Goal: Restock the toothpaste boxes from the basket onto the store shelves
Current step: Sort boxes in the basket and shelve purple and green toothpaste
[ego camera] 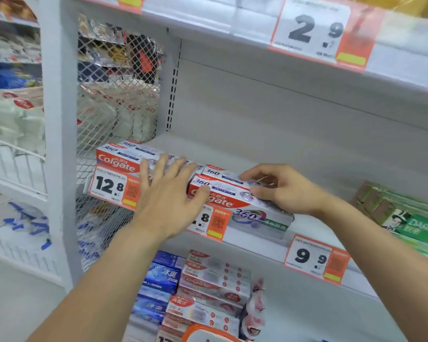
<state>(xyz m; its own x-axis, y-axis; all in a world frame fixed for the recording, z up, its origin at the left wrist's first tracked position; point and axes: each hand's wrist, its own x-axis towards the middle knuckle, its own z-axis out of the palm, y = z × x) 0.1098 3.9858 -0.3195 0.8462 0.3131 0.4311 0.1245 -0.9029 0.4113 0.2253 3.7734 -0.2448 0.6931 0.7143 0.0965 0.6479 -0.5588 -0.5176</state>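
Red-and-white Colgate 360 toothpaste boxes lie on the white middle shelf (pixel 262 245). One box (pixel 119 157) sits at the shelf's left end, another (pixel 218 172) lies further back. My left hand (pixel 169 193) rests with straight spread fingers on the left box, its thumb touching the front box (pixel 235 203). My right hand (pixel 279 188) grips the top of that front box with curled fingers. The basket is only an orange-rimmed edge (pixel 208 333) at the bottom.
Price tags 12.8 (pixel 110 186) and 9.9 (pixel 311 257) hang on the shelf edge. Green Darlie boxes (pixel 403 218) lie at the shelf's right. Stacked toothpaste boxes (pixel 208 285) fill the lower shelf. A mesh side panel (pixel 114 95) bounds the left.
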